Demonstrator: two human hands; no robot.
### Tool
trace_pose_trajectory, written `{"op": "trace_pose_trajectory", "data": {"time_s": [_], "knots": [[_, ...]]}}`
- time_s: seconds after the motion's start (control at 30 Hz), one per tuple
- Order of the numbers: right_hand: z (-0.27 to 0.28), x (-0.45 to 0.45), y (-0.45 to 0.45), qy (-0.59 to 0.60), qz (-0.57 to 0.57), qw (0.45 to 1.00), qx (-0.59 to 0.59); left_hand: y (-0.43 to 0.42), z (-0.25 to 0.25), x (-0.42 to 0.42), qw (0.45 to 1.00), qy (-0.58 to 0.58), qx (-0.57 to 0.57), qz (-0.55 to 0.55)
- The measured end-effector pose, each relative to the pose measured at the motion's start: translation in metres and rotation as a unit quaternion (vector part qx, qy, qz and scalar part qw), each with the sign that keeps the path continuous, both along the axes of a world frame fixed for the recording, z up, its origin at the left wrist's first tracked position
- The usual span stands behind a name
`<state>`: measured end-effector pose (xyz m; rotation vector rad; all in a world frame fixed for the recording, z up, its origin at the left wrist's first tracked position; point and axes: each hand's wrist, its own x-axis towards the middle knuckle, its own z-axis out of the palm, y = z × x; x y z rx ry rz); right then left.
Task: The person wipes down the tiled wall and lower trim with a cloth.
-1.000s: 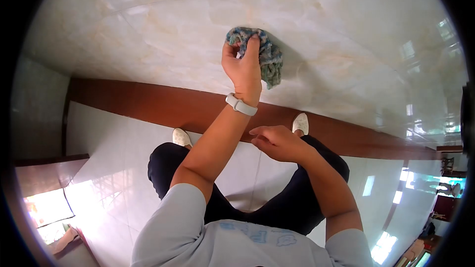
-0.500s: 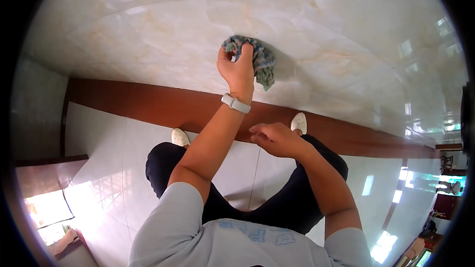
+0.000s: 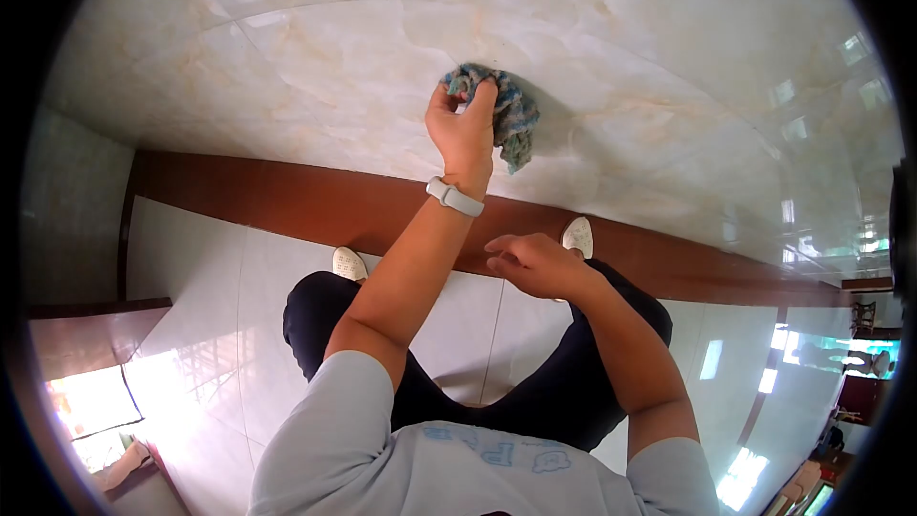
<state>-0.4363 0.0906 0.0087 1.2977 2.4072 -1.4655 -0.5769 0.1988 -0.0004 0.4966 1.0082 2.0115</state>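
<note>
A crumpled blue-grey patterned cloth (image 3: 516, 119) is pressed against the glossy, cream marbled tile wall (image 3: 363, 76). My left hand (image 3: 462, 129), with a pale watch on its wrist, has its fingers closed around the cloth's left side, and part of the cloth hangs down to the right. Some fingertips are hidden by the cloth. Lower down, my right hand (image 3: 537, 263) hovers near my right knee, its fingers loosely bent, the thumb apart and nothing held.
A dark reddish-brown baseboard (image 3: 287, 199) runs along the foot of the wall. My two white shoes (image 3: 349, 264) rest close to it on pale floor tiles (image 3: 191, 248). A brown ledge (image 3: 100, 311) stands at the left, and furniture (image 3: 812, 487) at the far right.
My left hand and the cloth have shifted slightly to the right along the wall. My right hand has hardly moved.
</note>
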Motion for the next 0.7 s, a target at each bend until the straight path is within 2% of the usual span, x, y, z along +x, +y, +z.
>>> {"op": "trace_pose_trajectory", "data": {"time_s": [0.1,0.2,0.47,0.57,0.63,0.7], "knots": [[-0.001,0.002,0.002,0.008,-0.011,1.000,0.000,-0.003,0.010,-0.002,0.998,0.064,-0.009,0.014],[0.000,0.002,0.001,0.013,-0.011,1.000,0.006,-0.003,0.027,-0.003,0.999,0.039,0.012,0.011],[0.010,-0.002,0.001,-0.023,0.005,1.000,-0.002,0.000,0.004,-0.001,0.997,0.071,0.013,0.037],[-0.001,0.002,-0.001,0.028,-0.036,0.999,-0.003,-0.004,0.010,-0.005,0.995,0.094,-0.009,0.027],[0.001,0.001,0.000,0.021,-0.038,0.999,-0.014,-0.005,0.020,-0.006,0.991,0.126,-0.018,0.026],[0.003,0.000,0.000,0.018,-0.038,0.999,-0.013,-0.003,0.025,-0.005,0.997,0.074,0.007,0.017]]}}
